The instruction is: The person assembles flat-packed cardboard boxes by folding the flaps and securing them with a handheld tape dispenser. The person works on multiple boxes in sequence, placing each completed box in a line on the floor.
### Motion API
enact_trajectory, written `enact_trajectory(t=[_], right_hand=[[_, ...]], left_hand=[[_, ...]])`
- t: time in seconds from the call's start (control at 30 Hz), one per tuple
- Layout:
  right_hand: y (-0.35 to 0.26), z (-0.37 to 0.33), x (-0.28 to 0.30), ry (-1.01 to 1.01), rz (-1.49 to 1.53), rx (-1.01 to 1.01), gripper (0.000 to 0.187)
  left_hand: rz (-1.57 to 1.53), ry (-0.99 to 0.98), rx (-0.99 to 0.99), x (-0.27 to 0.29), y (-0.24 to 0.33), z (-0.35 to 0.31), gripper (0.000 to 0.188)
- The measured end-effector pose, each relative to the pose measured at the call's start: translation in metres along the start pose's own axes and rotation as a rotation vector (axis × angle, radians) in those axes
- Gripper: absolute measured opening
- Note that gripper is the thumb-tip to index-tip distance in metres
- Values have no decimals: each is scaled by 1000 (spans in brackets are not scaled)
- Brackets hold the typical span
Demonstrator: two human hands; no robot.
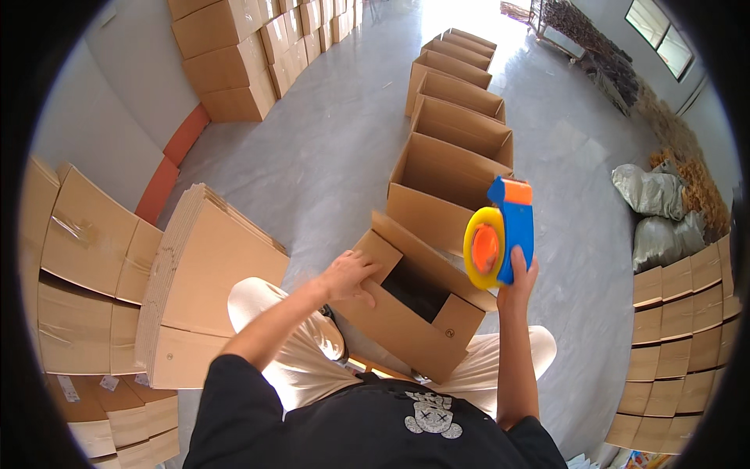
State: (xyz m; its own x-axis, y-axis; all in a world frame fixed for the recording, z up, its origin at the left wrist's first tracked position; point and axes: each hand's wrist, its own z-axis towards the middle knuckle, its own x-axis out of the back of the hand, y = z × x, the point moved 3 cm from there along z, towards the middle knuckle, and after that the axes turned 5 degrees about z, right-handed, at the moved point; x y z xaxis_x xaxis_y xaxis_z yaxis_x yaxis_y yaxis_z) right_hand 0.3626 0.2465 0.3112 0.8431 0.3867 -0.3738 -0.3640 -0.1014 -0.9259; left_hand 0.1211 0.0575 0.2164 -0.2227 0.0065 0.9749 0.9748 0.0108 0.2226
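Between my knees a cardboard box [402,332] sits tilted, its two short flaps folded inward and a dark gap showing between them. My left hand [350,277] rests on the box's left end, fingers over the short flap and thumb on the near side. In my right hand [518,283] is a blue tape dispenser [517,227], gripped by its handle and held up above the box's right side. A yellow and orange tape roll [484,248] is mounted on it. One long flap stands up along the box's far side.
A row of open-topped boxes [453,168] runs away from me across the grey floor [328,156]. Flattened cardboard [211,273] leans at my left. Stacked cartons [226,59] line the far left, with more cartons [676,344] at right. Plastic sacks [664,238] lie by the right wall.
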Motion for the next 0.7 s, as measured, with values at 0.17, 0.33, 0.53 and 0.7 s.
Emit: enact_trajectory(t=[0.17,0.33,0.53,0.7], right_hand=[[30,-24,1,-55,208,-323,41],[68,-97,6,-329,-423,-127,43],[54,-83,-13,-301,-223,-307,43],[38,-72,-60,-522,-162,-285,42]], left_hand=[[-210,477,532,-30,20,-33,78],[-639,598,722,-58,-13,-27,49],[-588,614,871,-44,-6,-22,25],[-644,613,877,-50,-13,-20,22]])
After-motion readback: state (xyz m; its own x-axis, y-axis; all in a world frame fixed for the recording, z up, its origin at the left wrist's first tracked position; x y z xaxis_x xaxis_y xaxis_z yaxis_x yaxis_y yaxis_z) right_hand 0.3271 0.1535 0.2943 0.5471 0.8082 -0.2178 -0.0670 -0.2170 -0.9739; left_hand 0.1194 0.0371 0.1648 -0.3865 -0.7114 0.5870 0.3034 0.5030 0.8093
